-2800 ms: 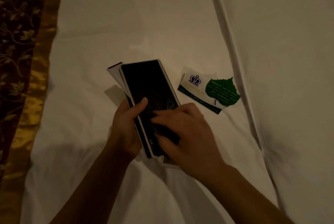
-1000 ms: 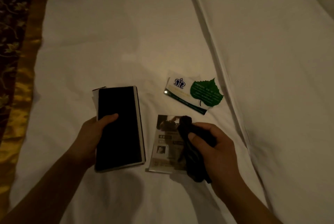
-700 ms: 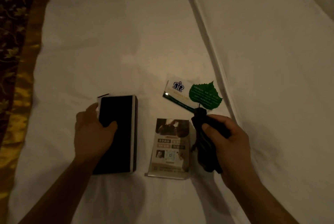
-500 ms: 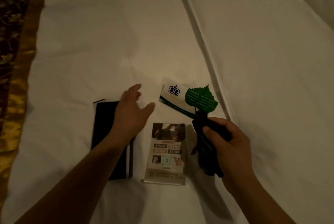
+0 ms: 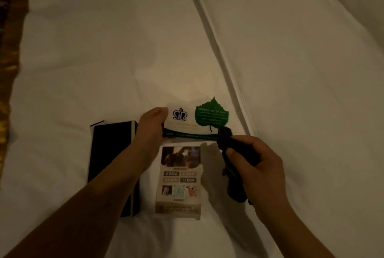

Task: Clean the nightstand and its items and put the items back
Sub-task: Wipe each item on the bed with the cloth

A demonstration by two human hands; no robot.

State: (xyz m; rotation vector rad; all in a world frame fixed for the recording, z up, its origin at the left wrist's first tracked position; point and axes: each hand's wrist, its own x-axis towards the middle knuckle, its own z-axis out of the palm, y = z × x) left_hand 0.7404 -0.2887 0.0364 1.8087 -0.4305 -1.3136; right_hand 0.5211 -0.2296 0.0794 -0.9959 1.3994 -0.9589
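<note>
On the white bed sheet [image 5: 104, 60] my left hand [image 5: 150, 126] grips the left end of a white card with a crown logo and a green leaf [image 5: 197, 118]. My right hand [image 5: 255, 166] is shut on a dark cleaning cloth [image 5: 230, 145], whose top end touches the card's lower right edge below the leaf. A black folder with a pale edge [image 5: 110, 153] lies flat at the left, partly under my left forearm. Between my hands a clear stand with a printed leaflet [image 5: 179, 180] lies on the sheet.
A folded white duvet [image 5: 291, 70] covers the right side, its edge running diagonally from top centre down. A dark and gold patterned runner [image 5: 8, 49] borders the far left.
My left hand set the black folder down on the sheet, reached right and took hold of the leaf card. The right hand kept the cloth and brought it up to the card.
</note>
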